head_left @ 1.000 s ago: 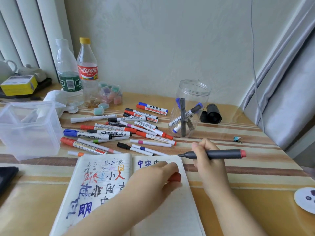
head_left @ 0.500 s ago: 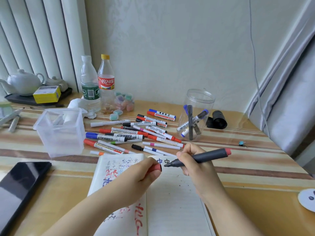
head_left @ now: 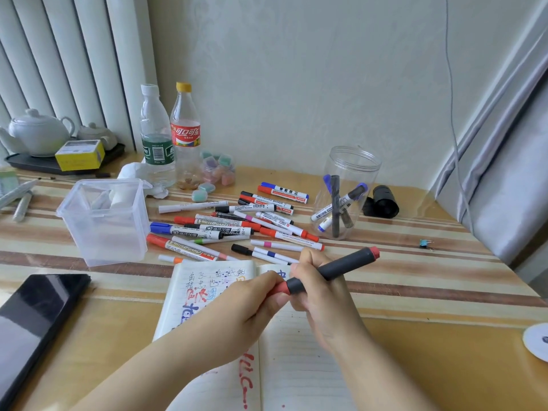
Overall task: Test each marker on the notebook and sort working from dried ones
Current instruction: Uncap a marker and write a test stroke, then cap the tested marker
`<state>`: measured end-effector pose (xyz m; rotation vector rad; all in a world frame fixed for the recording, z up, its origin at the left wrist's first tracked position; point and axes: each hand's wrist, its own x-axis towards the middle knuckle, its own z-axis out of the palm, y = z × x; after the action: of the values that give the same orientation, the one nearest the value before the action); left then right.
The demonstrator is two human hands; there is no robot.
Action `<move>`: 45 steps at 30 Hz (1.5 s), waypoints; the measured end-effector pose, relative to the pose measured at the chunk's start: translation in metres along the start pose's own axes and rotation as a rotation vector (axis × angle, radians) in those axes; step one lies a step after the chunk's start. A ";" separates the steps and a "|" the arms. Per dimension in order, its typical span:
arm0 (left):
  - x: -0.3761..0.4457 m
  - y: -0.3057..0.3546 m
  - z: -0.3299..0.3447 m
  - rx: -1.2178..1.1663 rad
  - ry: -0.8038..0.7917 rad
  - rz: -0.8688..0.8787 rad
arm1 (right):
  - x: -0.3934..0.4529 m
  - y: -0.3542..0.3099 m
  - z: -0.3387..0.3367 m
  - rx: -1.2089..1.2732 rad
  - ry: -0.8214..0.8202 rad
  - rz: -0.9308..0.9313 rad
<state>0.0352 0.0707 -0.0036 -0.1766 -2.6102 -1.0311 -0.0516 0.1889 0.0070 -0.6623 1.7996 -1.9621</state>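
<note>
the fingers (head_left: 308,262) of the right hand (head_left: 323,295) are curled round the dark barrel of the black marker (head_left: 341,266), which slants up to the right and shows a red end. the fingers of the left hand (head_left: 237,310) pinch the red cap (head_left: 278,288), which sits against the marker's lower end; whether it is fully seated cannot be told. both hands hover above the open notebook (head_left: 296,351), whose left page carries coloured scribbles. beyond it a heap of loose markers (head_left: 231,228) lies on the striped worktop (head_left: 415,307). a clear jar (head_left: 345,192) to the right of the heap holds a few markers standing up. a square clear tub (head_left: 103,221) stands left of the heap. a dark phone (head_left: 32,318) lies at the near left, and two bottles (head_left: 169,137) stand by the wall.
</note>
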 end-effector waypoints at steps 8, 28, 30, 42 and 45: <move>-0.001 -0.009 0.005 0.020 0.075 0.033 | 0.001 0.009 0.012 0.106 0.051 0.078; -0.012 -0.020 -0.056 0.041 0.443 -0.250 | -0.003 0.003 0.018 -0.107 -0.164 0.165; -0.018 -0.023 -0.069 0.075 0.493 -0.284 | -0.003 -0.001 0.029 -0.201 -0.180 0.059; -0.046 -0.023 -0.085 -0.118 0.626 -0.412 | 0.032 -0.024 0.103 -0.985 -0.334 -0.656; -0.057 -0.027 -0.088 -0.134 0.634 -0.385 | 0.041 -0.035 0.108 -0.957 -0.304 -0.648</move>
<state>0.1045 -0.0090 0.0197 0.5551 -2.0291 -1.1483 -0.0203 0.0812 0.0512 -1.9057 2.4495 -1.0370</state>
